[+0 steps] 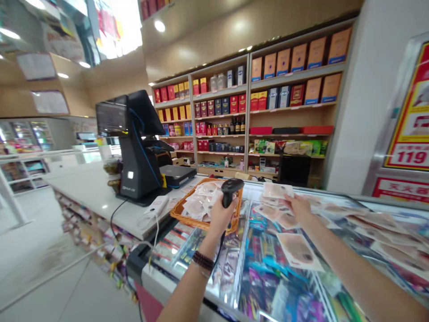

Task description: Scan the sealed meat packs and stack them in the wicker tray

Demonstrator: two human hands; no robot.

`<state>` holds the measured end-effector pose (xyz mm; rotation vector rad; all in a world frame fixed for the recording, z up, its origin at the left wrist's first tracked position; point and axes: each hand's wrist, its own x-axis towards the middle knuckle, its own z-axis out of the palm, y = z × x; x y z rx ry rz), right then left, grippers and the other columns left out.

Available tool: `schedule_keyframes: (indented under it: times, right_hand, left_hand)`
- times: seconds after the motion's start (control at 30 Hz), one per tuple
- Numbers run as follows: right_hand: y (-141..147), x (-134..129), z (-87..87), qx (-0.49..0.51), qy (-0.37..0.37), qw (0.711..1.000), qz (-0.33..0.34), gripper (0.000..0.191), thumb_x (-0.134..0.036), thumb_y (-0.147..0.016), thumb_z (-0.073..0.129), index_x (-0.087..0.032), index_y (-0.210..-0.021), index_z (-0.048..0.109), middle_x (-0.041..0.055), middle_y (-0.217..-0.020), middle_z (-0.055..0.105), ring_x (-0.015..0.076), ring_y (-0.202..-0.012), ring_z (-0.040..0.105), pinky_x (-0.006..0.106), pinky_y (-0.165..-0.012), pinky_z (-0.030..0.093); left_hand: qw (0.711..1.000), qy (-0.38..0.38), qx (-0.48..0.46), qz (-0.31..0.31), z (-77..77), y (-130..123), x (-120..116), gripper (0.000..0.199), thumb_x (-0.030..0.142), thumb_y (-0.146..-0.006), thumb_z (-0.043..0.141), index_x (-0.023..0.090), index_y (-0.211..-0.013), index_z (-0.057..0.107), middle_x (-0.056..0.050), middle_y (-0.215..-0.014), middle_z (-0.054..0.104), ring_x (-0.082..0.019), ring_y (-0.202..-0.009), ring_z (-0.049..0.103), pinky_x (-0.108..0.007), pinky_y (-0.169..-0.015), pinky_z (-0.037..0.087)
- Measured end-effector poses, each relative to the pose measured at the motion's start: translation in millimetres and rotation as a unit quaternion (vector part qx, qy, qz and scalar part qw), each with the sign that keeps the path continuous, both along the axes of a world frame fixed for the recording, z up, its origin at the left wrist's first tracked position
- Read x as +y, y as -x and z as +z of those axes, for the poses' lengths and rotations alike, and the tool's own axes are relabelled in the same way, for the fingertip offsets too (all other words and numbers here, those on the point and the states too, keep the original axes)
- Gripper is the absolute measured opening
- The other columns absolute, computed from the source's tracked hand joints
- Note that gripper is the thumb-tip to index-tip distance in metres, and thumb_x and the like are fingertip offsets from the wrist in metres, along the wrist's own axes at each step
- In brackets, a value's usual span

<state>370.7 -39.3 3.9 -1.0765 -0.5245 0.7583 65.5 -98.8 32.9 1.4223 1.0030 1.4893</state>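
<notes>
In the head view my left hand (221, 214) is closed round the grip of a black barcode scanner (232, 184), held up over a wicker basket (189, 220). White flat packets (197, 201) fill that basket. To the right, my right hand (298, 208) pinches the edge of a flat white packet (277, 190) above a small pile of similar packets (268, 212). One more packet (299, 251) lies by itself on the glass freezer lid, nearer to me. A larger heap of packets (389, 228) spreads out on the right.
A glass-topped freezer (231, 295) with bagged goods inside supports the basket. On the left counter (83, 183) stand a till screen (134, 147), a dark flat device (176, 175) and a white device (157, 206) with cables. Shelves of boxes (217, 107) line the back.
</notes>
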Motion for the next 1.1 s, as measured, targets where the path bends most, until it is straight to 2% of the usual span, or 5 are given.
schedule_keyframes:
  times: [0.27,0.47,0.63,0.77,1.1]
  right_hand:
    - [142.6,80.2,53.6,0.065,-0.037,0.987,0.141,0.026,0.001,-0.076,0.084,-0.020,-0.085,0.070,-0.0033,-0.068,0.074,0.0120,-0.059,0.074,0.015,-0.059,0.066]
    - [192.2,89.6,47.8,0.035,-0.038,0.946,0.319,0.027,-0.009,-0.078,0.089,-0.020,-0.098,0.075,0.0053,-0.085,0.084,0.0209,-0.083,0.084,0.028,-0.074,0.073]
    - [149.6,66.0,21.4,-0.045,-0.045,0.952,0.298,0.019,-0.010,-0.076,0.089,-0.020,-0.089,0.078,0.0079,-0.093,0.086,0.0254,-0.097,0.085,0.037,-0.094,0.071]
    - [78.1,33.9,5.2,-0.076,-0.031,0.975,0.208,0.011,-0.013,-0.081,0.082,-0.022,-0.086,0.079,0.0067,-0.091,0.086,0.0241,-0.094,0.084,0.037,-0.088,0.072]
    - [-72.1,-62.5,-38.6,-0.125,0.085,0.987,-0.046,0.011,-0.020,-0.083,0.081,-0.021,-0.073,0.075,0.0034,-0.074,0.079,0.0180,-0.071,0.074,0.030,-0.074,0.065]
  left_hand:
    - [0.994,0.000,0.047,0.103,-12.5,93.7,3.7,0.041,0.056,-0.079,0.084,0.020,-0.084,0.064,0.006,-0.048,0.053,-0.014,-0.043,0.056,-0.023,-0.045,0.044]
    - [0.990,0.013,0.017,0.136,-33.7,110.0,3.5,0.049,0.062,-0.075,0.085,0.019,-0.085,0.064,0.006,-0.049,0.053,-0.012,-0.040,0.052,-0.024,-0.044,0.048]
    - [0.994,0.015,0.021,0.102,-39.2,100.3,-0.9,0.049,0.060,-0.076,0.086,0.018,-0.093,0.068,0.007,-0.052,0.054,-0.013,-0.041,0.052,-0.025,-0.047,0.050]
    - [0.997,0.014,0.050,0.060,-36.1,77.0,-5.1,0.046,0.056,-0.077,0.086,0.017,-0.096,0.070,0.006,-0.052,0.055,-0.013,-0.043,0.053,-0.025,-0.048,0.049]
    - [0.996,0.016,0.031,-0.086,-21.2,-42.0,-19.4,0.047,0.059,-0.075,0.086,0.019,-0.090,0.064,0.007,-0.055,0.055,-0.012,-0.042,0.053,-0.027,-0.049,0.056]
